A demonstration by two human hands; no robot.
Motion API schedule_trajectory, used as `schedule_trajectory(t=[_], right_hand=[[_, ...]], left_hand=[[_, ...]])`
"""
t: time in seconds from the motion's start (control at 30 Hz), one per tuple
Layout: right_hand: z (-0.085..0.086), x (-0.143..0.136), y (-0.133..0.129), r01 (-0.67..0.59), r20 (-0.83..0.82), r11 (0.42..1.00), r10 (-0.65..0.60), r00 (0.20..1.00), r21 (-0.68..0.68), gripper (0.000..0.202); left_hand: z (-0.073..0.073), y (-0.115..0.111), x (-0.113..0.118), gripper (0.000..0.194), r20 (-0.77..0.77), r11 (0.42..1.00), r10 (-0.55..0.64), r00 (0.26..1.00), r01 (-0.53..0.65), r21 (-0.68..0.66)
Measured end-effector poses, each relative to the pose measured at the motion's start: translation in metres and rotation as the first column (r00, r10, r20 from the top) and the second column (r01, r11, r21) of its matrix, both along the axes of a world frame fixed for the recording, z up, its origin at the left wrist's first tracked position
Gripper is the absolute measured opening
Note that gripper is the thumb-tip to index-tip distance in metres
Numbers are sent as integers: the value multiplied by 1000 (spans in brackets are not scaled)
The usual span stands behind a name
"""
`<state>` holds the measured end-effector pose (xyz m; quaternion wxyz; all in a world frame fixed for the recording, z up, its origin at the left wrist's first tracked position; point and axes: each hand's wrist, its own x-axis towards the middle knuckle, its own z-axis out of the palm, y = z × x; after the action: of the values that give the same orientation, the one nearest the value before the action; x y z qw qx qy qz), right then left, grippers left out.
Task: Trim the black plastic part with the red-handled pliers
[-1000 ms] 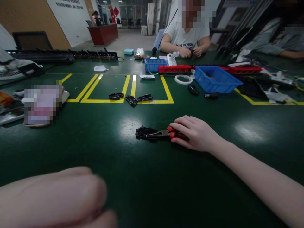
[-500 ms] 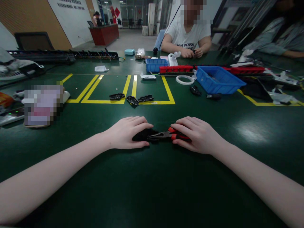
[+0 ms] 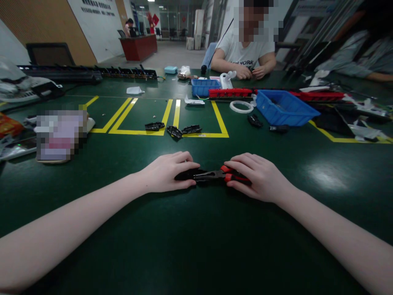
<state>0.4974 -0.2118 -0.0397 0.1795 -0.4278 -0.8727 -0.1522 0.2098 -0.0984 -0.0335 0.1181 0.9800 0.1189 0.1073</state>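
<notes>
My left hand (image 3: 172,172) is closed around a small black plastic part (image 3: 184,175), much of it hidden under the fingers. From the other side, my right hand (image 3: 259,175) grips the red and black handles of a pair of needle-nose pliers (image 3: 217,175). The pliers' grey jaws point left and lie at the end of the black part; whether they pinch it I cannot tell. Beyond my hands, three similar black parts (image 3: 175,132) lie by the yellow tape. Two more dark pieces, one of them a black part (image 3: 278,128), are near the blue bin.
A blue bin (image 3: 287,110) and a smaller blue bin (image 3: 205,87) stand farther back, beside a red rail (image 3: 230,94) and a white ring (image 3: 241,107). A blurred-out flat object (image 3: 61,137) lies at left. Across the green table sits a person (image 3: 245,57), hands together.
The whole view has shifted slightly, so things appear a little farther right. Both hands keep their hold, and the pliers' jaws look closer together.
</notes>
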Motion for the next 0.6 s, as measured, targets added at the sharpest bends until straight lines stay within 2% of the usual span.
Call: schedule_trajectory(t=[0.33, 0.6], right_hand=[[0, -2, 0, -7, -14, 999, 6, 1000, -39, 37], [3, -1, -1, -9, 63, 1000, 10, 998, -20, 43]], left_hand=[[-3, 4, 1, 43, -2, 1000, -11, 1000, 11, 0], [-3, 4, 0, 43, 16, 1000, -15, 1000, 15, 0]])
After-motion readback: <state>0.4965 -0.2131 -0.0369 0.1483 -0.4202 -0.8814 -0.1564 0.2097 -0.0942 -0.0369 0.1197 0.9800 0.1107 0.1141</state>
